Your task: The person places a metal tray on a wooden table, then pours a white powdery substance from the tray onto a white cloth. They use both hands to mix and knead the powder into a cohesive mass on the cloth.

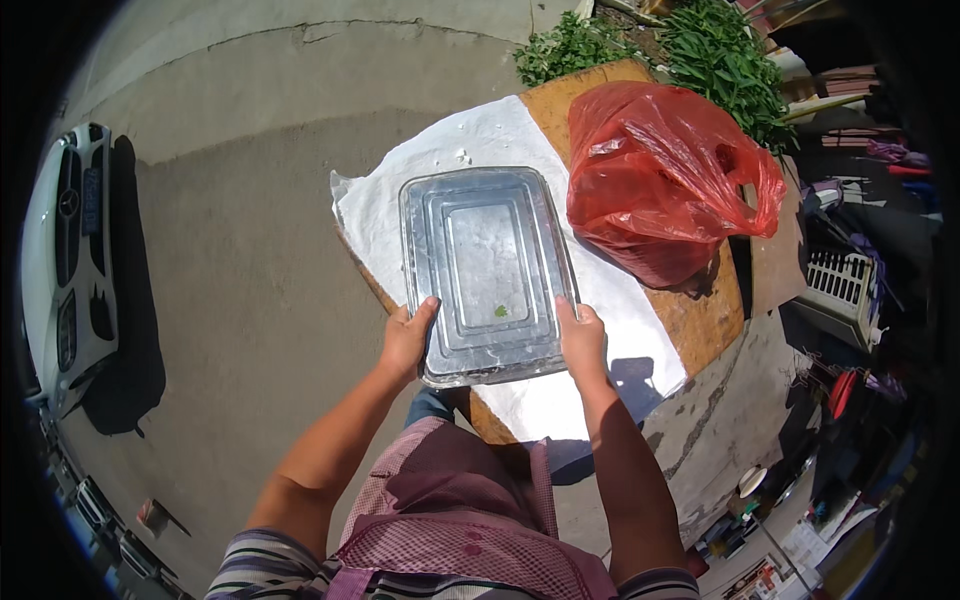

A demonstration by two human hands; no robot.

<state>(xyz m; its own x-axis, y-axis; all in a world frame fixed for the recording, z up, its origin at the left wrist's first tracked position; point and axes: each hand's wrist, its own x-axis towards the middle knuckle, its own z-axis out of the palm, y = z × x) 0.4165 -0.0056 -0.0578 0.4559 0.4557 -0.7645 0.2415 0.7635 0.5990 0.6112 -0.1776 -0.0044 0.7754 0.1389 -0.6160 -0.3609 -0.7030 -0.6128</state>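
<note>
Between both hands is a rectangular container with a clear plastic lid (491, 255), held over a white cloth or sheet (630, 330). My left hand (407, 341) grips its near left side, thumb on the rim. On the near right side, my right hand (583, 337) holds the rim the same way. A small green leaf piece (501, 310) shows near the lid's near end. The contents cannot be made out. Small white crumbs (463, 157) lie on the sheet just past the container. The sheet covers part of a worn wooden board or tabletop (705, 322).
A full red plastic bag (652, 180) sits on the board at the right. Green plants (727, 67) grow behind it. A white slotted plastic crate (836, 292) stands at the far right. A white car (71, 262) is parked on the pavement at the left.
</note>
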